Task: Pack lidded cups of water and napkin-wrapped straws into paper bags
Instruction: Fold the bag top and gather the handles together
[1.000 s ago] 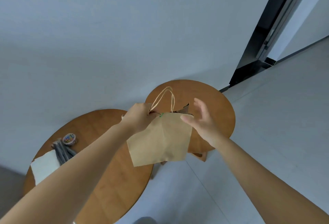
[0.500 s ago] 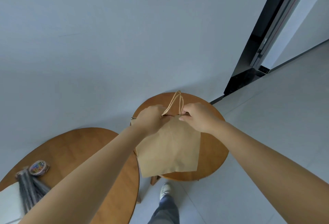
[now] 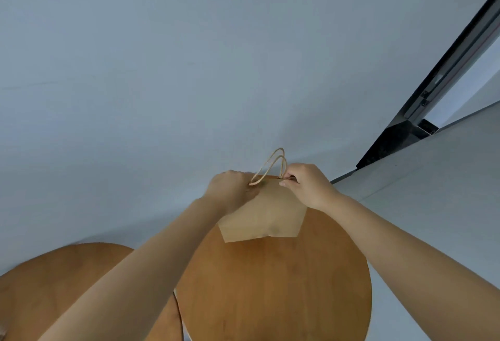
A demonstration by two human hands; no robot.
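Two round wooden benches fill the lower part of the view under a broad pale wall. The larger-looking one, the round bench, lies straight below the camera, and everything else is placed from it. The second bench sits just to its left, their edges close together, though whether they touch is hidden by the left forearm. Grey floor runs off to the right of the round bench, and a dark door frame rises beyond it at the far right. Both bare forearms reach forward over the round bench and meet above its far edge. Between them hangs the brown paper bag, held upright over the far part of the round bench. Its lower edge is level with the benchtop in this view, and I cannot tell whether it rests there or hangs just clear. The bag looks flat, with its two lower corners cut in at an angle. Its mouth faces away from the camera, so what is inside cannot be seen. The left grip is curled round the bag's top left corner. The right grip pinches the top right edge between thumb and forefinger. The twin twisted-paper handles stand up in a loop between the two grips.
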